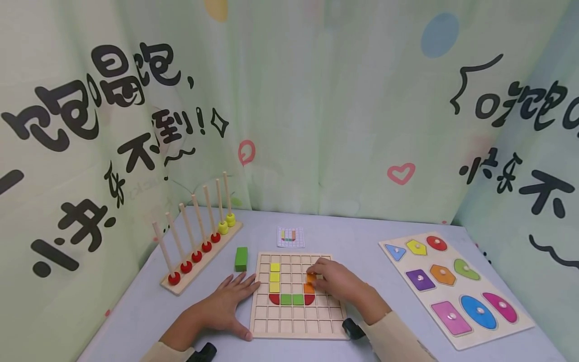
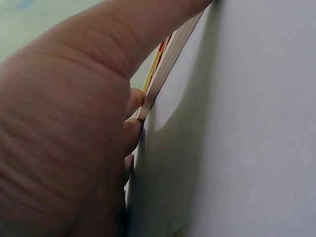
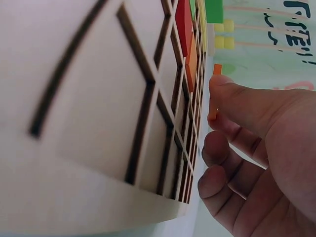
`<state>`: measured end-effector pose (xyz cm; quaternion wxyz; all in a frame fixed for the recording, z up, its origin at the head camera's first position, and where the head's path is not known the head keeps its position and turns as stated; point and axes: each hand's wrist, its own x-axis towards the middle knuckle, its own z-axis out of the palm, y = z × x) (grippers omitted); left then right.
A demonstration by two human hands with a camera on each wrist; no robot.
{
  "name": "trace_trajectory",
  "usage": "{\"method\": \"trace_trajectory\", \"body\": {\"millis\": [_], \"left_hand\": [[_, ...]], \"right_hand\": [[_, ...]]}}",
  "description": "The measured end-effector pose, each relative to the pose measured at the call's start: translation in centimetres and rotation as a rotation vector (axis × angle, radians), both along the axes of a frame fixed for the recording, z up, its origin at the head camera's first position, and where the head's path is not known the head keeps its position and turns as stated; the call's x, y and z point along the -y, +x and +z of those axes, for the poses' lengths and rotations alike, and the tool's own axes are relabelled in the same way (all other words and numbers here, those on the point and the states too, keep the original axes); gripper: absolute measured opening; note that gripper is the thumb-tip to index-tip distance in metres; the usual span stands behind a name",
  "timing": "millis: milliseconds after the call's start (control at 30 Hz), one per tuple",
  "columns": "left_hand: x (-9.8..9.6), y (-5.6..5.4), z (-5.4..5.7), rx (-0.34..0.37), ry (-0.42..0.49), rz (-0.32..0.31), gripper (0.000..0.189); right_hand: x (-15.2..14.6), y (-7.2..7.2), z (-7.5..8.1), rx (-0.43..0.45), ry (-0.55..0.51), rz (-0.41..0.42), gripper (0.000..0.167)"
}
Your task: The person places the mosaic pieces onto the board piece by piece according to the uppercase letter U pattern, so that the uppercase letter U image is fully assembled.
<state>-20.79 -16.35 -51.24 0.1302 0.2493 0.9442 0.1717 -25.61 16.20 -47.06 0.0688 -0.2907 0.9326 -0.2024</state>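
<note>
A wooden grid board (image 1: 289, 327) lies flat before me. My left hand (image 1: 223, 305) is spread on the table, fingertips and thumb tip at the board's left edge. Between thumb and index finger, my right hand (image 1: 342, 284) pinches an orange square tile (image 3: 217, 70), held above the board in the right wrist view. Just below it in the head view, another orange tile (image 1: 309, 288) sits in a cell. A column of yellow tiles (image 1: 275, 276), two red rounded tiles (image 1: 274, 299) and two green tiles (image 1: 291, 299) fill other cells.
A small pattern card (image 1: 291, 237) lies behind the board. To its left are a green block (image 1: 242, 259) and a rack of pegs (image 1: 199, 266) with red and yellow beads. A shape puzzle board (image 1: 452, 301) lies at the right. Printed curtains (image 1: 316, 125) surround the table.
</note>
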Motion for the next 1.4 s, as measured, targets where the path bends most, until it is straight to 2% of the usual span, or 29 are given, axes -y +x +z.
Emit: {"method": "trace_trajectory", "body": {"millis": [367, 767, 1400], "left_hand": [[-0.1, 0.1, 0.3, 0.014, 0.012, 0.008, 0.122], [-0.2, 0.4, 0.7, 0.019, 0.015, 0.009, 0.121], [-0.1, 0.1, 0.3, 0.009, 0.001, 0.012, 0.122]], "right_hand": [[0.6, -0.9, -0.5, 0.006, 0.021, -0.015, 0.027], [0.8, -1.1, -0.7, 0.007, 0.020, 0.009, 0.026], [0.9, -1.3, -1.0, -0.010, -0.008, 0.035, 0.024]]}}
